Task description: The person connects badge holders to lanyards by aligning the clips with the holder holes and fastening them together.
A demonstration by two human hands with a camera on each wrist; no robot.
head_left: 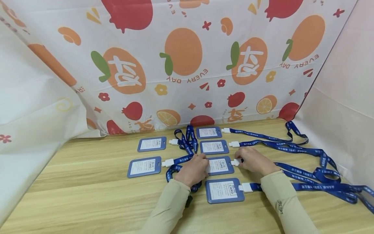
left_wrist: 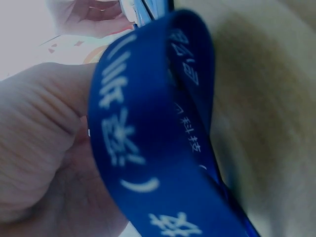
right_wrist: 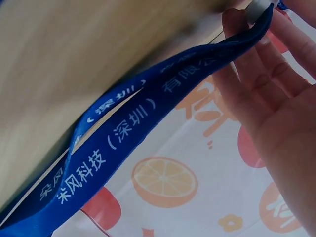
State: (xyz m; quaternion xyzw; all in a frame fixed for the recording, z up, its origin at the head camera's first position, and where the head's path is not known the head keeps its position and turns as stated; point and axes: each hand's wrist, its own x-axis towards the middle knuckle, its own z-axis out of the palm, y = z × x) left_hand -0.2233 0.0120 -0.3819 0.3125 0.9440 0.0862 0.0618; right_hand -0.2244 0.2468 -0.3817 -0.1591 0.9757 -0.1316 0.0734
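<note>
My left hand (head_left: 193,169) pinches the left edge of a blue badge holder (head_left: 219,165), third from the back in the right-hand column. At the holder's other end, my right hand (head_left: 253,159) pinches the white plastic clip (head_left: 236,162) of its blue lanyard. That lanyard (right_wrist: 113,133) runs from the right fingertips down past the wrist, showing white lettering in the right wrist view. In the left wrist view a loop of another blue lanyard (left_wrist: 123,123) stands close beside the left hand (left_wrist: 39,138) and covers much of its fingers.
Two badge holders (head_left: 152,144) lie on the left, their lanyards bunched beneath and behind my left hand. Another holder (head_left: 224,190) is nearest me, and two more (head_left: 214,147) lie farther back. Their lanyards (head_left: 318,187) stretch rightward across the wooden table (head_left: 87,195). A fruit-print cloth (head_left: 184,97) hangs behind.
</note>
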